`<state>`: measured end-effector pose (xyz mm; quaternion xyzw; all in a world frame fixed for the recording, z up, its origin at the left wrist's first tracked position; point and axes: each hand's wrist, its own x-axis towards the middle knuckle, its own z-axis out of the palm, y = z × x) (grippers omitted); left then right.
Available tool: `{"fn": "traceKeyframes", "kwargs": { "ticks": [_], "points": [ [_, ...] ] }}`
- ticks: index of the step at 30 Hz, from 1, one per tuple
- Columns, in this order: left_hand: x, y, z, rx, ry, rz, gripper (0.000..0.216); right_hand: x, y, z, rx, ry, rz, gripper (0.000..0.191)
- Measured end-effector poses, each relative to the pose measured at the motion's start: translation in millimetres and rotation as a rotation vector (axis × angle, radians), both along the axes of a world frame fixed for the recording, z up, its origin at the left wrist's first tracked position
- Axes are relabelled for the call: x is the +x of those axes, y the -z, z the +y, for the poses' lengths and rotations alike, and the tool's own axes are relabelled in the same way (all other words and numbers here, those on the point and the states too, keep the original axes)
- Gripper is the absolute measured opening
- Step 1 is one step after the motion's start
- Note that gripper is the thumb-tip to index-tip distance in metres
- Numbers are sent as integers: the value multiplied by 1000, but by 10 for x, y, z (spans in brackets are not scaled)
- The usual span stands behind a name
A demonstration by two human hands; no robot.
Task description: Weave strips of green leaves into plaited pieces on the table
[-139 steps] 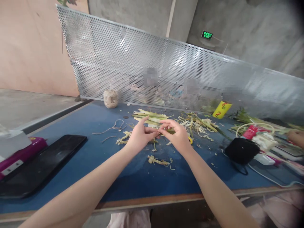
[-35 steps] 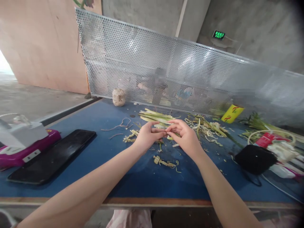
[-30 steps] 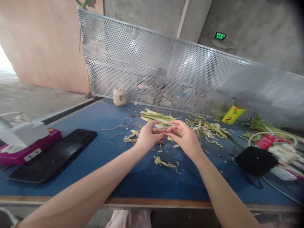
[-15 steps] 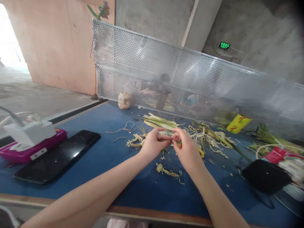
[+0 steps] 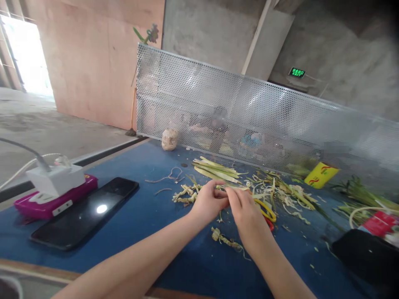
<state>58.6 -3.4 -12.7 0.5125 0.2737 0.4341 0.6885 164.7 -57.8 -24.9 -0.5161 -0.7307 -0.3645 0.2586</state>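
Observation:
Over the blue table (image 5: pixel 131 224) my left hand (image 5: pixel 208 203) and my right hand (image 5: pixel 245 209) meet with fingertips pinched together on a thin green leaf strip (image 5: pixel 234 187) that sticks out to the right between them. Both hands are closed. A pile of long pale green leaf strips (image 5: pixel 215 169) lies just beyond them. Curled trimmings (image 5: pixel 280 193) spread to the right. Yellow-and-red scissors (image 5: pixel 267 211) lie on the table right of my right hand. A short knotted leaf scrap (image 5: pixel 225 240) lies below my hands.
A black phone (image 5: pixel 85 212) lies at the left beside a magenta box (image 5: pixel 52 201) with a white charger (image 5: pixel 55 179) on it. A perforated metal screen (image 5: pixel 255 120) stands across the back, with people behind it. A twine ball (image 5: pixel 169 139), yellow packet (image 5: pixel 321 175) and black pouch (image 5: pixel 364 257) are there too.
My hands have dropped lower toward the table and stayed pinched together on the strip. The view has swung left and tilted, so the scissors now show by my right hand.

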Motion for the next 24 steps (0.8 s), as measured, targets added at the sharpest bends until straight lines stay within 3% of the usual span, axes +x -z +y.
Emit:
{"fn": "traceKeyframes", "kwargs": {
  "ticks": [7, 10, 18, 24],
  "points": [
    [-40, -106, 5, -63, 1, 13, 28, 73, -86, -52, 14, -52, -142, 38],
    [-83, -125, 55, -66, 33, -11, 36, 107, -134, -87, 36, -100, -170, 39],
    [-141, -120, 101, 206, 71, -57, 90, 150, -141, -70, 111, -222, -189, 47],
    [-148, -83, 137, 356, 154, -50, 92, 154, -185, -74, 144, -273, -249, 43]
  ]
}}
